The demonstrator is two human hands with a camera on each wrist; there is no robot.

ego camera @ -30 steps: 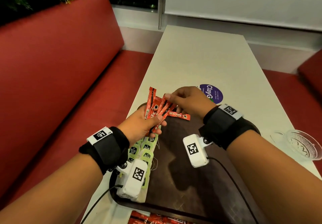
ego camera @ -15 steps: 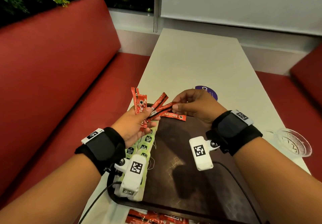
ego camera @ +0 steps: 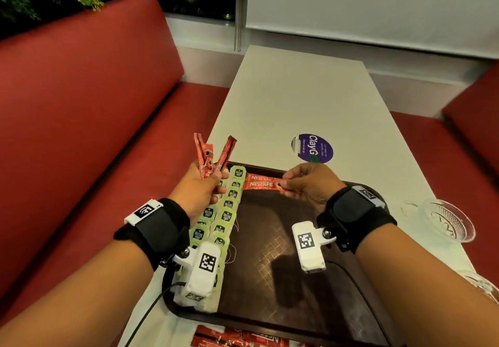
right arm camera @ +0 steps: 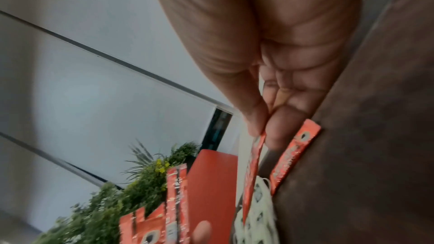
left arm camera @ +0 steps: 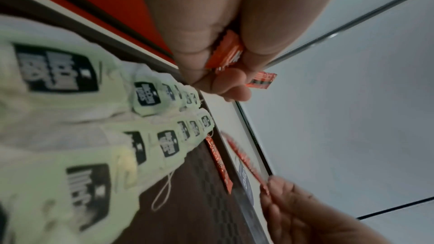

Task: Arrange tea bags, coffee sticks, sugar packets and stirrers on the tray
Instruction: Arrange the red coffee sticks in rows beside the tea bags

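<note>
My left hand (ego camera: pixel 213 181) grips a fan of red coffee sticks (ego camera: pixel 213 157) upright over the tray's far left corner; the left wrist view shows their ends (left arm camera: pixel 225 53) in its curled fingers. My right hand (ego camera: pixel 283 184) pinches one coffee stick (ego camera: pixel 263 185) by its right end, level, just above the dark brown tray (ego camera: pixel 270 225). The pinch is plain in the right wrist view (right arm camera: pixel 254 155). Another stick (ego camera: pixel 259 178) lies along the tray's far edge. Green tea bags (ego camera: pixel 226 211) lie in two rows down the tray's left side.
A purple sticker (ego camera: pixel 312 148) lies on the white table beyond the tray. A glass dish (ego camera: pixel 445 222) stands at the right edge. More red packets (ego camera: pixel 243 338) lie at the near edge. Red benches (ego camera: pixel 81 103) flank the table.
My right hand has drawn one stick out of the left hand's bunch and carried it right and down to the tray's far edge. The left hand's bunch now stands more upright.
</note>
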